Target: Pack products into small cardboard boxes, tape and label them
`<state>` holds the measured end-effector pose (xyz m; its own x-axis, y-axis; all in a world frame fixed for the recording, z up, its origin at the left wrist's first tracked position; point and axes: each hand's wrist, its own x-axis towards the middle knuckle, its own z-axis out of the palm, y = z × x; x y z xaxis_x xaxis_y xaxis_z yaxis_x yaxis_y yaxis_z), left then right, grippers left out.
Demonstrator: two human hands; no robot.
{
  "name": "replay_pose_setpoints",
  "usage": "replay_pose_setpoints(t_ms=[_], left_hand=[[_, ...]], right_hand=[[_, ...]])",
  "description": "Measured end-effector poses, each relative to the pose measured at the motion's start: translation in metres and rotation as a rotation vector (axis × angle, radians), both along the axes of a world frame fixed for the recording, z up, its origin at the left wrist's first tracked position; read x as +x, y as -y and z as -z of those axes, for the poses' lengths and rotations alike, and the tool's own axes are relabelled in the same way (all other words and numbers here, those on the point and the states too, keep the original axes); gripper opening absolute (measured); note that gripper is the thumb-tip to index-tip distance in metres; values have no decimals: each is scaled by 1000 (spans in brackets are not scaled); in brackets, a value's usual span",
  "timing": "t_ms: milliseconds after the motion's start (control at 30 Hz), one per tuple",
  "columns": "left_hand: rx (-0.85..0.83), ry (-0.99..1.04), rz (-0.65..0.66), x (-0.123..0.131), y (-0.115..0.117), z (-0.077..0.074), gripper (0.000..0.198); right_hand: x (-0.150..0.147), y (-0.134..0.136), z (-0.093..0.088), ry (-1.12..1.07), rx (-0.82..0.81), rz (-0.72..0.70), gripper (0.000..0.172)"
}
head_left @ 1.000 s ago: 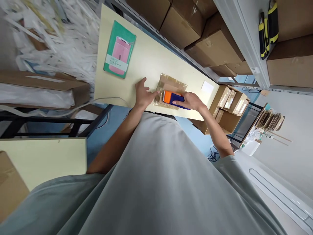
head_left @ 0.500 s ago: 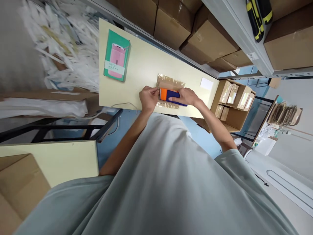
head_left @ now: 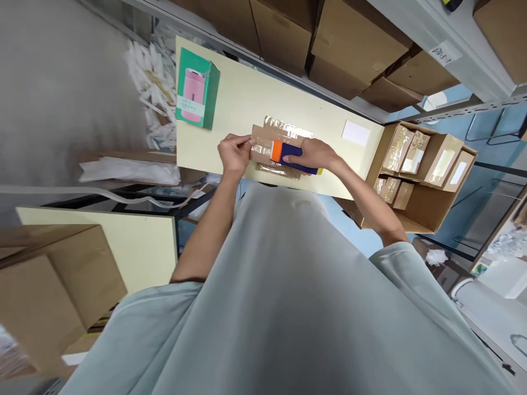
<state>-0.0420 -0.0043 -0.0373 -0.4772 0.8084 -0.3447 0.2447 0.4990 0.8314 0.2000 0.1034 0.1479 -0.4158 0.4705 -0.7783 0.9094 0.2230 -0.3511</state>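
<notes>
Head view, right grip point(head_left: 316, 153) clamped on blue tool point(head_left: 293, 150), orange end point(head_left: 276, 151) facing left grip point(head_left: 234, 153), pinched together at cardboard point(head_left: 265, 133).

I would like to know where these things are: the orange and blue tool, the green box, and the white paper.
Orange and blue tool point(head_left: 290, 150): head view, on its dark blue body.
Green box point(head_left: 194, 88): head view, on the pink picture on its front.
White paper point(head_left: 356, 133): head view, on its middle.

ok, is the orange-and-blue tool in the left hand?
No, the right hand grips the orange-and-blue tool; the left hand is apart from it.
</notes>
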Motion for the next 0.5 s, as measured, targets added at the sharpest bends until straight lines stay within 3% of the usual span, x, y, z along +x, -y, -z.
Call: replay_pose_setpoints(t_ms=[133,233,500], left_hand=[[-50,-56,-4,-7,-4,-4,6],[-78,-48,10,3,-8,-11,12],[-169,-72,-18,37,-17,-33,8]], right_hand=[[78,-6,-21,12,-170,115,58],[126,-5,-29,8,-249,177,57],[177,-3,-11,-35,-351,163,69]])
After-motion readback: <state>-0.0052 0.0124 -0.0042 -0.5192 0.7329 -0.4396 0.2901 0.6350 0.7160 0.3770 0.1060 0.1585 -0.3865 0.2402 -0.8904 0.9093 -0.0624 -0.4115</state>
